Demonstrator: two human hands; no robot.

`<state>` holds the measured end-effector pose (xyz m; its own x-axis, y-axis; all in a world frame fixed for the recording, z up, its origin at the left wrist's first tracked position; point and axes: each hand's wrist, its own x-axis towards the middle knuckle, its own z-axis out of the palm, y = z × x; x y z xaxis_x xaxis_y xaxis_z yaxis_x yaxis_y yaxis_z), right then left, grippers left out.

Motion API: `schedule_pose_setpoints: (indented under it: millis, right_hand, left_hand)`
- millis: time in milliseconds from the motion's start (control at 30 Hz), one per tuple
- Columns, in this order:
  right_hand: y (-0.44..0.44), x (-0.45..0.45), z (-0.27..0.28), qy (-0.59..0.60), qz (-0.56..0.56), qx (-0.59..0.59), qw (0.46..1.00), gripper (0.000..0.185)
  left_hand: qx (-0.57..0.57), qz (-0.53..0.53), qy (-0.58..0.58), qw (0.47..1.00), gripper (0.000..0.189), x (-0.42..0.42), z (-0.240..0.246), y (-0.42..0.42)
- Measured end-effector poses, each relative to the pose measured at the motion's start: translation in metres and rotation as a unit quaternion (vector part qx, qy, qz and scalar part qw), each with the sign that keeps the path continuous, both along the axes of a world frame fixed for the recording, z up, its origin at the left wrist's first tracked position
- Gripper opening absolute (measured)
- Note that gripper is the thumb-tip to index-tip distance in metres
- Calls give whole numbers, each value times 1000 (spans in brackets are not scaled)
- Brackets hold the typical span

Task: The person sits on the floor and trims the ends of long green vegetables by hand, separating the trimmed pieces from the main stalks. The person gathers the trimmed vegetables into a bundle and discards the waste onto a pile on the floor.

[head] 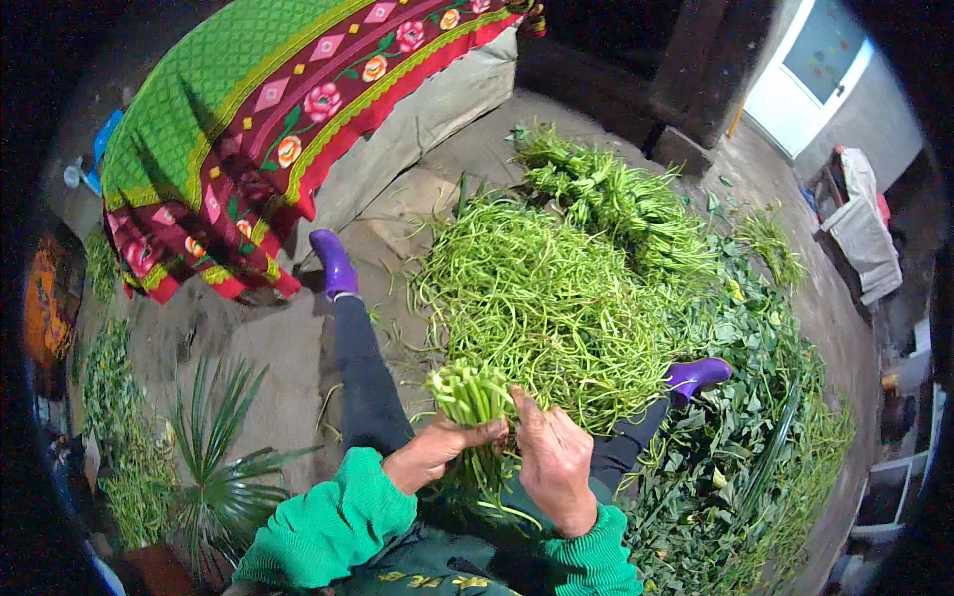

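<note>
My left hand (446, 447) is closed around a bundle of green leaf stems (471, 395), whose cut ends point up and away from me. The lower part of the bundle hangs below the hand over my lap. Close to the right side of the bundle is my right hand (553, 454), its index finger raised against the stems; whether it pinches a stem cannot be made out. Beyond both hands a large heap of loose green stems (544, 298) lies between my legs. Farther back lie gathered bunches of stems (618, 194).
Stripped green leaves (715, 462) cover the floor at the right. A palm frond (216, 462) lies at the lower left. A flowered blanket (253, 127) drapes over a large block-like object at the upper left. A white door (809, 74) stands at the upper right.
</note>
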<state>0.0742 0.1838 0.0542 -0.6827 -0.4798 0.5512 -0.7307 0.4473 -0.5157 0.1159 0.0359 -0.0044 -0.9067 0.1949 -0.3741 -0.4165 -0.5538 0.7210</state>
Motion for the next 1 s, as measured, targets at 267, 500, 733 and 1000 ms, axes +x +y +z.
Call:
schedule_pose_setpoints:
  millis: [267, 500, 733, 1000]
  right_hand:
    - [-23, 7, -5, -30, 14, 71, 997, 45]
    - [-31, 10, -3, -46, -26, 181, 982, 46]
    - [-28, 6, -5, -199, 41, 127, 971, 68]
    - [-25, 4, 3, -190, 77, 204, 957, 76]
  left_hand:
    - [-10, 31, -44, 999, 45, 7, -14, -11]
    - [25, 48, -44, 998, 44, 8, -11, -12]
    - [-9, 64, -15, 998, 66, 12, -14, -15]
    - [-67, 38, -38, 996, 54, 10, -4, -13]
